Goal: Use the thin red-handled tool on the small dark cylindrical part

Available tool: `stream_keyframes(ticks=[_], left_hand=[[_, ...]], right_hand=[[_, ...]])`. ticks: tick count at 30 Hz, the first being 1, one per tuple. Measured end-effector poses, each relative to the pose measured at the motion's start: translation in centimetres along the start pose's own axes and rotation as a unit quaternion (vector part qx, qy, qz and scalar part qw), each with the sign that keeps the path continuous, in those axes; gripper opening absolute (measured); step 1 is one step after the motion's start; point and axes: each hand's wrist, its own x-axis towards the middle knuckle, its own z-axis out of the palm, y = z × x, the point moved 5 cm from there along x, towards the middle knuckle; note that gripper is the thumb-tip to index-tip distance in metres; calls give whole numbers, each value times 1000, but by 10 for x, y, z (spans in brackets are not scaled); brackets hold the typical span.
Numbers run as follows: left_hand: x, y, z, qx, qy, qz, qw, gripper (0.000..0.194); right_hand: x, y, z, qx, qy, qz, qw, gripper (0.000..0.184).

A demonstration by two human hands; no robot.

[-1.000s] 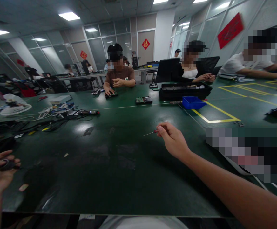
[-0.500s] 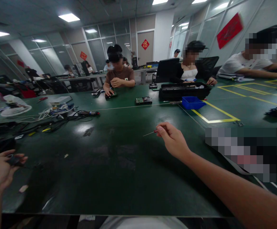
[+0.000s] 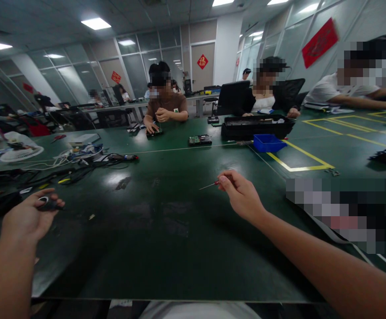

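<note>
My right hand (image 3: 241, 192) is closed round the red handle of a small screwdriver (image 3: 208, 186). Its thin metal shaft points left, above the green table. On the left, my left hand (image 3: 30, 212) grips a small dark object with a shiny round end (image 3: 48, 203). A narrow dark part sticks out from that object to the right; its exact kind is unclear. The fingers cover some of it.
Black cables (image 3: 70, 177) and a white wire bundle (image 3: 83, 153) lie at the left. Farther back are a bare hard drive (image 3: 200, 140), a blue bin (image 3: 268, 143) and a black tray (image 3: 256, 128). Co-workers sit across the green table (image 3: 140, 257).
My left hand has moved up and to the right, carrying the small dark object farther into view. My right hand and the screwdriver have stayed in place.
</note>
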Motion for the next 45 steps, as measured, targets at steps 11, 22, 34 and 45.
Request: stream_keyframes(ticks=[11,22,34,45], left_hand=[[-91,11,157,-54,-291,-34,955,37],[-225,-13,271,147,-479,116,858,48],[-229,-32,266,139,-500,276,809,34],[-231,-27,264,139,-500,291,804,38]], right_hand=[[-1,-4,-2,9,5,-7,1000,28],[0,-1,-9,34,72,1,997,26],[-7,-11,-12,98,82,-30,991,22],[-5,-4,-1,62,32,-20,997,25]])
